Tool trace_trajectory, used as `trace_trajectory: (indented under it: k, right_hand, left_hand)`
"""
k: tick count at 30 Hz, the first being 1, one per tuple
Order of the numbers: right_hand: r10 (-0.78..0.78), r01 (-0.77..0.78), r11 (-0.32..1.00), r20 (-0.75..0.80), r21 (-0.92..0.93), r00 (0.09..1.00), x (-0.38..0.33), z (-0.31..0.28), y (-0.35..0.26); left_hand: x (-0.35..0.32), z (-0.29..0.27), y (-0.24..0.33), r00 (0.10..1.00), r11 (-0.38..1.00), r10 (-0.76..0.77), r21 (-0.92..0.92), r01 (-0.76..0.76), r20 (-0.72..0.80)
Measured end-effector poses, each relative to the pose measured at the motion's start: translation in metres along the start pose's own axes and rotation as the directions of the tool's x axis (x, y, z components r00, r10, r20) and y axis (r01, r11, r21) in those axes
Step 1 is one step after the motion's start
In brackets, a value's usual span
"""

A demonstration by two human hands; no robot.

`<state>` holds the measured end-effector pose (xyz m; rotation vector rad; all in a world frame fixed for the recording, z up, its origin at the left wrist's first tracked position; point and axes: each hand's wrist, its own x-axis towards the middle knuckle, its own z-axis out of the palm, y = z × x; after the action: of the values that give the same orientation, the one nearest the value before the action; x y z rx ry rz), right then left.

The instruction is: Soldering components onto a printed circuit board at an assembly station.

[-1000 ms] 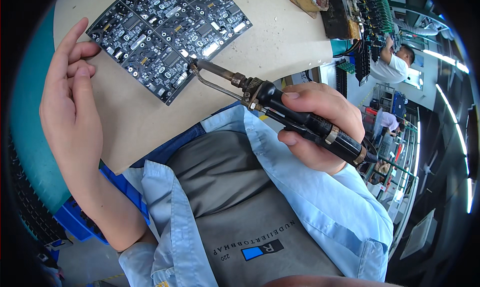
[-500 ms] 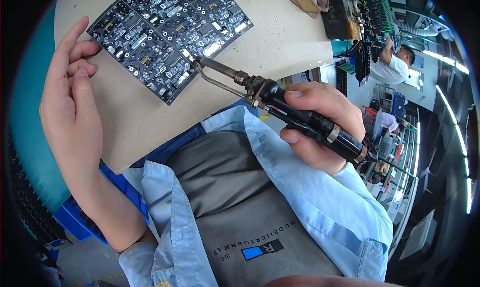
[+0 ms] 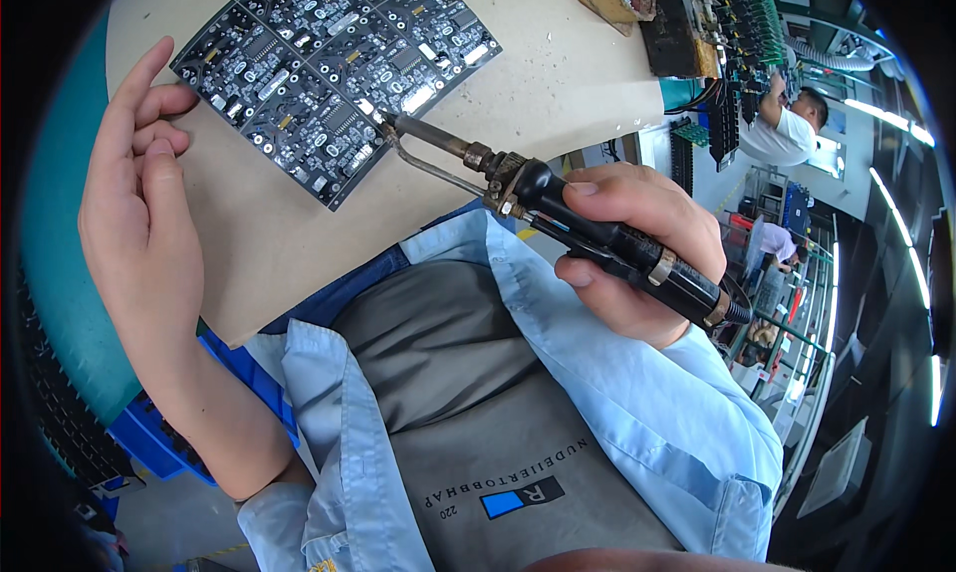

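Gripping the soldering iron point(image 3: 558, 209), right hand point(image 3: 637, 248) has advanced its tip along the circuit board point(image 3: 334, 59).

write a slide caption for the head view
Right hand touches soldering iron to circuit board; left hand rests beside it.

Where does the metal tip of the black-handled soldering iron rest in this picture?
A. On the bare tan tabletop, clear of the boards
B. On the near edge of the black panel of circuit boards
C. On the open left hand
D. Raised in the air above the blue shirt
B: the right hand holds the black-handled soldering iron with its tip at the near edge of the black panel of circuit boards.
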<state>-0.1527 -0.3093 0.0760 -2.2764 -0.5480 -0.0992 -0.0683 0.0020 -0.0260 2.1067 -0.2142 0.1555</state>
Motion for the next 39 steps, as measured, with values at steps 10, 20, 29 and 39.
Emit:
trace_trajectory:
  k: [10,20,29,39]
  right_hand:
    - [-0.025,0.025,1.000,0.001,-0.015,1.000,0.0007,0.0006,-0.0014]
    - [-0.009,0.009,1.000,-0.004,0.013,1.000,-0.0009,0.0003,0.0000]
    - [-0.012,0.012,0.999,0.005,-0.033,1.000,0.0009,-0.0012,-0.0033]
    - [0.006,-0.006,1.000,0.020,0.000,1.000,0.0006,-0.0016,-0.0047]
  left_hand:
    - [-0.0010,-0.0012,0.0038,1.000,1.000,-0.027,0.012,0.027,-0.003]
    - [-0.0015,-0.0014,0.0036,1.000,0.999,-0.028,0.029,0.028,-0.005]
    - [-0.0003,-0.0003,0.0014,1.000,1.000,-0.011,0.022,0.012,-0.009]
    - [-0.0006,-0.0003,-0.0044,1.000,1.000,-0.006,0.001,0.006,0.007]
